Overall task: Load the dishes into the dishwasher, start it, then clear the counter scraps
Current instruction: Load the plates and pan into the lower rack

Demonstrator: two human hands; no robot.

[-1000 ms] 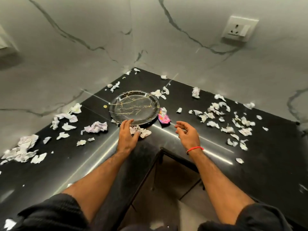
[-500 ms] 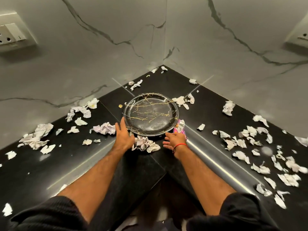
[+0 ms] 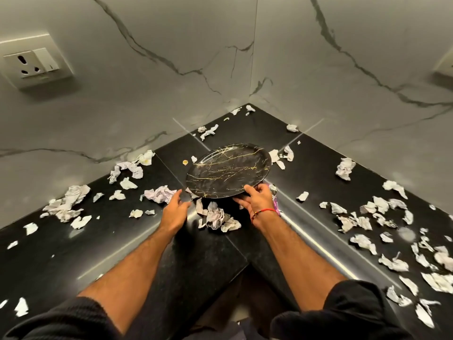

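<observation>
A round black plate [image 3: 228, 173] with gold veins is tilted up off the black corner counter [image 3: 98, 241], its near edge raised. My right hand [image 3: 257, 202] grips that near right rim, thumb on top and fingers underneath. Just left of the plate, my left hand [image 3: 175, 209] hovers with fingers straight and holds nothing. Crumpled white paper scraps [image 3: 215, 217] lie on the counter between my two hands. More paper scraps [image 3: 68, 204] are strewn over the left counter, and several other scraps [image 3: 367, 217] over the right.
A pink wrapper [image 3: 274, 197] peeks out behind my right hand. A wall socket [image 3: 34, 65] sits on the left marble wall and another socket plate [image 3: 443, 67] at the right edge. The counter's inner corner edge drops off between my forearms.
The plate lay flat on the counter; now my right hand has taken its near rim and tipped it up. My left hand has come off the plate's left edge.
</observation>
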